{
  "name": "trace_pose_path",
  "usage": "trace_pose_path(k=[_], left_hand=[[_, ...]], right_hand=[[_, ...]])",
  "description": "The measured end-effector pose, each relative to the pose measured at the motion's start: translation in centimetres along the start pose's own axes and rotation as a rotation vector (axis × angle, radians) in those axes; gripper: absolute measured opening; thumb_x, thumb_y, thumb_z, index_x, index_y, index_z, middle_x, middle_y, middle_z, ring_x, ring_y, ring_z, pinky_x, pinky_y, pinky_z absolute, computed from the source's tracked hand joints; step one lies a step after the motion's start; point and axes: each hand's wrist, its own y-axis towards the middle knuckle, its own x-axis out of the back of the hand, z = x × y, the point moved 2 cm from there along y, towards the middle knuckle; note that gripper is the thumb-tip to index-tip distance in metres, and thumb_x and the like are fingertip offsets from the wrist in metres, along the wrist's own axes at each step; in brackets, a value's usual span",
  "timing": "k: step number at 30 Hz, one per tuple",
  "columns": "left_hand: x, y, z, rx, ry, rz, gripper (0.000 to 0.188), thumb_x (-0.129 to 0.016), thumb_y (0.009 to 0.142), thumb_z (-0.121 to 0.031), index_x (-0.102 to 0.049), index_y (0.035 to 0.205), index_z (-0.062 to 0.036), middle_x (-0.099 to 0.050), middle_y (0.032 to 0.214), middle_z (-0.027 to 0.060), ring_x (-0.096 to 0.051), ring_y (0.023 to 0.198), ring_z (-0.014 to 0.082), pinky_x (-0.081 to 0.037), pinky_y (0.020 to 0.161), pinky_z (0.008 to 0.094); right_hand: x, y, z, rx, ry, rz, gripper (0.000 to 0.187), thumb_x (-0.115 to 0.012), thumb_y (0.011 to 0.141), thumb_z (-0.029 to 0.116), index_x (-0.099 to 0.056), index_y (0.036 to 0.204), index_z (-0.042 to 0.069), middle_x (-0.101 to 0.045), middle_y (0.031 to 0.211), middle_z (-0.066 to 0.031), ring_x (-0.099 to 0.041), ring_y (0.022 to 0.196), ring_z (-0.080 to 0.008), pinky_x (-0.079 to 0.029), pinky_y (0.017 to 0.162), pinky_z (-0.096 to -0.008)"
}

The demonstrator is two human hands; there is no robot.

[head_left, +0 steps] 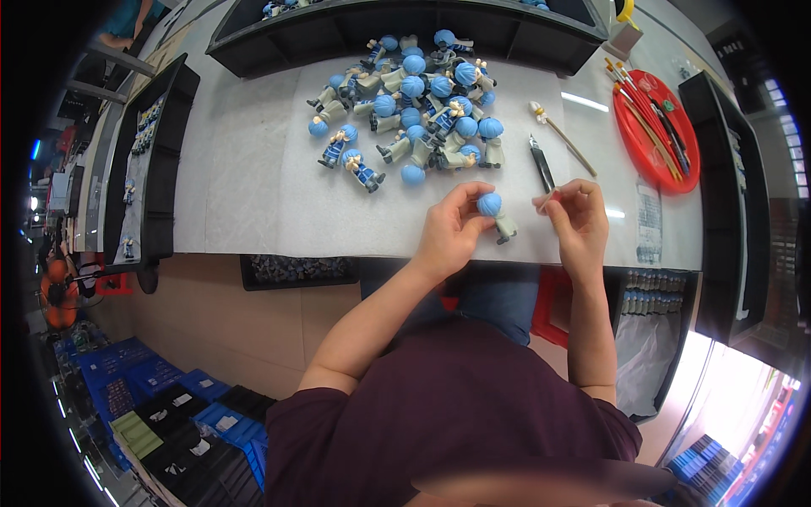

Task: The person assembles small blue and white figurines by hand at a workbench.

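Note:
My left hand (452, 230) pinches a small figurine (489, 204) by its blue head. Its pale grey body and dark feet hang out toward the right, just above the table's near edge. To the right, my right hand (583, 221) is closed, thumb against fingers, on a small thin piece that I cannot make out. A craft knife (541, 164) lies just beyond those fingertips, blade pointing away. Farther off to the left, a heap of similar blue-haired figurines (412, 87) covers the middle of the table, some showing blue-and-white outfits.
A stick with a pale wrapped tip (564, 145) lies right of the knife. Beyond it sits a red tray (623, 127) of brushes. Black bins stand at the back (405, 46), left (160, 182) and right (718, 186). A printed sheet (649, 224) lies near the right edge.

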Motion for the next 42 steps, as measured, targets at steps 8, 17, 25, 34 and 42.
trace_pose_path(k=[8,17,25,34,42], left_hand=[[-0.2,-0.3,-0.9,-0.04,0.056,0.026,0.037,-0.052,0.076,0.012,-0.048,0.111,0.0022,-0.053,0.108,0.0086,-0.052,0.101,0.0144,-0.044,0.086,0.027],[0.2,-0.3,-0.3,-0.042,0.075,0.028,0.037,-0.048,0.077,0.012,-0.046,0.113,0.0035,-0.053,0.11,0.0111,-0.052,0.104,0.017,-0.041,0.09,0.0289],[0.1,-0.3,-0.4,-0.041,0.09,0.022,0.038,-0.049,0.076,0.014,-0.047,0.113,0.0023,-0.054,0.108,0.0098,-0.051,0.102,0.0148,-0.043,0.087,0.0271],[0.2,0.0,-0.2,-0.017,0.04,0.019,0.035,-0.048,0.075,0.014,-0.049,0.108,0.0024,-0.055,0.104,0.0088,-0.052,0.099,0.0142,-0.044,0.084,0.0266],[0.2,0.0,-0.4,-0.011,0.033,0.04,0.035,-0.046,0.075,0.015,-0.047,0.109,0.0032,-0.054,0.107,0.01,-0.051,0.101,0.0148,-0.043,0.086,0.0268]], right_hand=[[-0.6,-0.7,0.0,-0.031,-0.157,0.168,0.012,-0.055,0.081,-0.002,-0.056,0.092,0.0,-0.056,0.086,-0.0058,-0.056,0.08,-0.0122,-0.045,0.07,-0.0231],[-1.7,-0.7,-0.3,-0.158,-0.064,0.177,0.013,-0.059,0.078,0.0,-0.06,0.091,-0.001,-0.061,0.086,-0.0076,-0.058,0.08,-0.0125,-0.046,0.073,-0.0243],[-1.9,-0.3,-0.7,-0.137,-0.103,0.209,0.018,-0.06,0.077,-0.001,-0.059,0.095,-0.002,-0.061,0.085,-0.0069,-0.058,0.079,-0.0113,-0.046,0.071,-0.0235],[-2.1,-0.1,-0.8,-0.066,-0.099,0.084,0.017,-0.059,0.074,-0.006,-0.053,0.089,0.0,-0.058,0.078,-0.0049,-0.056,0.074,-0.0105,-0.044,0.069,-0.0228],[-2.3,-0.3,-0.9,-0.101,-0.004,0.098,0.021,-0.056,0.076,-0.007,-0.042,0.088,0.002,-0.054,0.076,-0.0047,-0.053,0.074,-0.0098,-0.042,0.068,-0.0223]])
